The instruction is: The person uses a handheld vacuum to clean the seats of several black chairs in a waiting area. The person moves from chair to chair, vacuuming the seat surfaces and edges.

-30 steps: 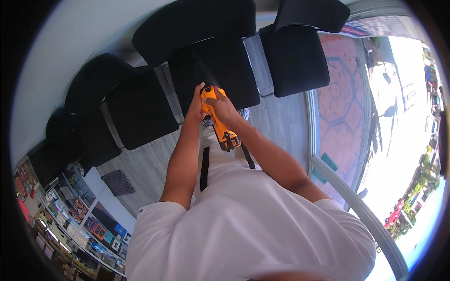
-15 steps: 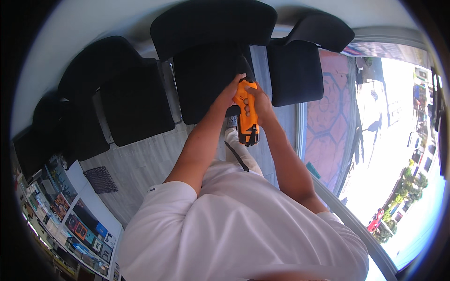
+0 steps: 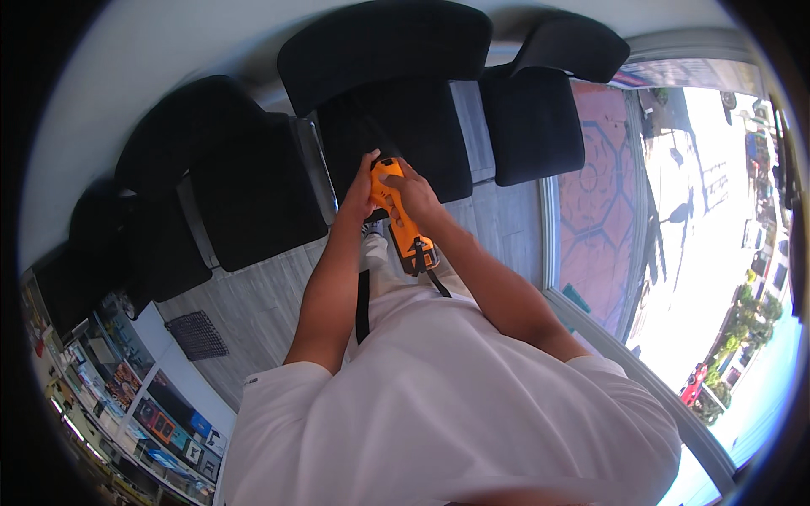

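An orange-and-black handheld tool [image 3: 404, 226] with a long handle hangs before my waist, its exact kind unclear. My right hand [image 3: 417, 199] is wrapped round its handle from the right, and several of its fingertips show on the orange body. My left hand [image 3: 361, 191] grips the tool's upper end from the left, with the thumb near the top; its other fingers are mostly hidden. The black lower end, with a dark strap, points toward me. Beneath the hands is the black seat of the middle chair [image 3: 434, 139].
A row of black chairs [image 3: 261, 198] lines the wall ahead, with grey plank flooring [image 3: 287, 278] before it. A glass display case [image 3: 181, 413] filled with boxed goods stands at lower left, near a dark mat [image 3: 197, 335]. On the right, a door frame [image 3: 550, 236] borders reddish paving outside.
Both hands and the orange tool have shifted left and slightly toward me. The tool now tilts, its lower end leaning right. Both hands keep their grip.
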`<state>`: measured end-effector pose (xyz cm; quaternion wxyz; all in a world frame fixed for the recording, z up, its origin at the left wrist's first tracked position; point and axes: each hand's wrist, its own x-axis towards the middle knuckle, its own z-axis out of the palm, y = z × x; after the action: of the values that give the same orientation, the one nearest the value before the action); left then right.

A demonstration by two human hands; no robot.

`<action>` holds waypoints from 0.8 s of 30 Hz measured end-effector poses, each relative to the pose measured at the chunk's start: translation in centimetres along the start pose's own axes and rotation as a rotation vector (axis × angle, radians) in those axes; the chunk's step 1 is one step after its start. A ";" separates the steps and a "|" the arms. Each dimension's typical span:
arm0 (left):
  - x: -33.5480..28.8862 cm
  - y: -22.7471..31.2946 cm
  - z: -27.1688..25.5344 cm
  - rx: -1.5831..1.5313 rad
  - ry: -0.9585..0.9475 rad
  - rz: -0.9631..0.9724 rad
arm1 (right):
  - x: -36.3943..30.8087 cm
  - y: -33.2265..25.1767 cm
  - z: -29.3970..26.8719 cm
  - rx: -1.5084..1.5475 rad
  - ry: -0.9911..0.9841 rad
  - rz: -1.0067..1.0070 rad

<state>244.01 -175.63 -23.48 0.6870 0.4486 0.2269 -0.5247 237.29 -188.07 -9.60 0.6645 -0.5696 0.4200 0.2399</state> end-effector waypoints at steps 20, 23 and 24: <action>-5.2 -1.4 -7.9 -0.068 0.149 0.061 | 1.5 3.4 7.4 -0.180 -0.115 -0.059; -5.4 -3.6 -5.5 -0.043 0.103 0.041 | -1.8 3.8 4.6 -0.116 -0.111 -0.012; -5.3 -4.7 -4.6 -0.041 0.063 0.029 | -3.2 4.5 3.1 -0.094 -0.128 -0.008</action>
<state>238.58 -169.15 -23.40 0.6960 0.4538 0.2527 -0.4958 232.86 -183.51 -9.44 0.6637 -0.5852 0.3625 0.2927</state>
